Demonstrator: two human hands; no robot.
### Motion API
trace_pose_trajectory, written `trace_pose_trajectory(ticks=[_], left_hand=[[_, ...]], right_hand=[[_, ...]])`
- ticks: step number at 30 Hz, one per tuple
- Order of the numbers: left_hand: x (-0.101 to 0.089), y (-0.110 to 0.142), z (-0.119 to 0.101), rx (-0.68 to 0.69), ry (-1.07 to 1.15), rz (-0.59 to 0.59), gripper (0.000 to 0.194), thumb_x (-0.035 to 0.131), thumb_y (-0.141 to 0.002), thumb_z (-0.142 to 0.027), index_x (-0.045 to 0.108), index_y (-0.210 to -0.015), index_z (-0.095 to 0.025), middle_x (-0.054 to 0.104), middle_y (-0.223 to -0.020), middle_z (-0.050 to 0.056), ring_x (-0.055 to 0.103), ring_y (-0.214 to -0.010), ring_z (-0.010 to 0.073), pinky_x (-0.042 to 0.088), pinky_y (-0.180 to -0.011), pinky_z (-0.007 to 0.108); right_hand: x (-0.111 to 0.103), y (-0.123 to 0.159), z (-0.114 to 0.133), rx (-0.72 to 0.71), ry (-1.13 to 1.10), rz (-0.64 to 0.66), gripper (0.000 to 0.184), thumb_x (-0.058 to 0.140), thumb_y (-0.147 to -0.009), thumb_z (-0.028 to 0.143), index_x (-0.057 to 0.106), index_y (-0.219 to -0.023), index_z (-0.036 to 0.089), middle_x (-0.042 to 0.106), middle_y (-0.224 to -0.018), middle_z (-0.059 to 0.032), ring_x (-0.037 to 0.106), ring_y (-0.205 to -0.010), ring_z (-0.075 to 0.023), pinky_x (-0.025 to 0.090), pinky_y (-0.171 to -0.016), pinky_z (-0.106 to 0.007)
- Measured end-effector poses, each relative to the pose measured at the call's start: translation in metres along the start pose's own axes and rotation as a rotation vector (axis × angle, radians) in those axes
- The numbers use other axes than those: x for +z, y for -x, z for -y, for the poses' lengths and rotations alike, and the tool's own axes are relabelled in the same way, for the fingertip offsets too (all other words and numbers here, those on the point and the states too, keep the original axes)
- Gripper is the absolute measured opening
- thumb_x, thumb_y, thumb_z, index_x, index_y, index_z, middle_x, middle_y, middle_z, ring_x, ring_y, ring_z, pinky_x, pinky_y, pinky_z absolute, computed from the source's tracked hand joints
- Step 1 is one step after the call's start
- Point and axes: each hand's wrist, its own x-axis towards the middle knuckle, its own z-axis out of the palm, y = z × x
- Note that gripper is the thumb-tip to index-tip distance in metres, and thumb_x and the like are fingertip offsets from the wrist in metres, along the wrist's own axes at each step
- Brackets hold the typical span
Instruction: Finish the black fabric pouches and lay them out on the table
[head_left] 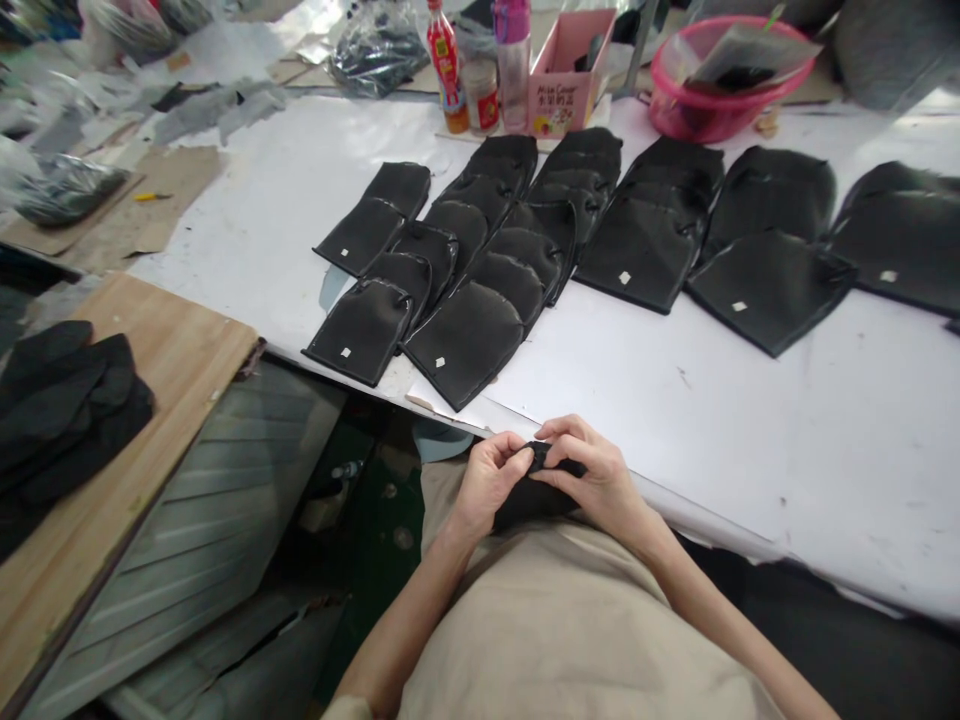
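Observation:
My left hand (493,482) pinches the edge of a black fabric piece (534,503) in front of my body, at the table's near edge. On the right side of the same piece, my right hand (589,470) has its thumb and fingers bent around the edge. The rest of the piece hangs below, partly hidden by my hands. Beyond them, black stitched panels (469,340) lie in overlapping stacks on the white table (645,400). Small pale square tags show on the front panels.
A pink basin (694,115), a pink box (559,100), a clear bottle with a purple lid (514,80) and a red-labelled bottle (445,75) stand at the back. Left are a wooden board (172,350) with dark cloth (67,410) and a yellow cutter (152,197).

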Motion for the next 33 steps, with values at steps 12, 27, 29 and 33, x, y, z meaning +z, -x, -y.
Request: trace_pose_trajectory(ticks=[12, 27, 29, 33], left_hand=[[0.019, 0.007, -0.002, 0.072, -0.347, -0.025, 0.02, 0.06, -0.081, -0.029, 0.056, -0.068, -0.015, 0.05, -0.063, -0.003, 0.042, -0.058, 0.0083, 0.034, -0.054, 0.019], [0.017, 0.002, 0.002, 0.093, -0.433, -0.031, 0.016, 0.06, -0.08, -0.026, 0.057, -0.068, -0.015, 0.052, -0.063, -0.003, 0.043, -0.058, 0.009, 0.034, -0.055, 0.019], [0.017, 0.0, 0.003, 0.096, -0.429, -0.033, 0.016, 0.06, -0.079, -0.026, 0.058, -0.068, -0.015, 0.053, -0.063, -0.002, 0.044, -0.059, 0.0094, 0.035, -0.055, 0.02], [0.019, -0.002, 0.002, 0.074, -0.402, -0.043, 0.016, 0.061, -0.078, -0.026, 0.06, -0.069, -0.014, 0.055, -0.063, -0.002, 0.046, -0.059, 0.0096, 0.036, -0.055, 0.02]], right_hand=[[-0.015, -0.003, -0.002, 0.511, -0.369, 0.059, 0.022, 0.067, -0.08, 0.027, 0.057, -0.098, 0.018, 0.062, -0.083, -0.001, 0.059, -0.074, -0.0133, 0.047, -0.066, -0.025], [-0.013, -0.003, -0.007, 0.574, -0.343, 0.028, 0.028, 0.059, -0.068, 0.013, 0.059, -0.096, 0.016, 0.064, -0.078, -0.0006, 0.06, -0.069, -0.0117, 0.046, -0.063, -0.024], [-0.013, -0.002, -0.008, 0.565, -0.33, 0.022, 0.028, 0.059, -0.068, 0.013, 0.059, -0.096, 0.016, 0.065, -0.077, -0.0004, 0.06, -0.068, -0.0115, 0.046, -0.063, -0.024], [-0.01, -0.001, -0.01, 0.523, -0.278, 0.003, 0.025, 0.059, -0.069, 0.012, 0.059, -0.094, 0.017, 0.065, -0.076, 0.0001, 0.06, -0.067, -0.0121, 0.048, -0.064, -0.025]])
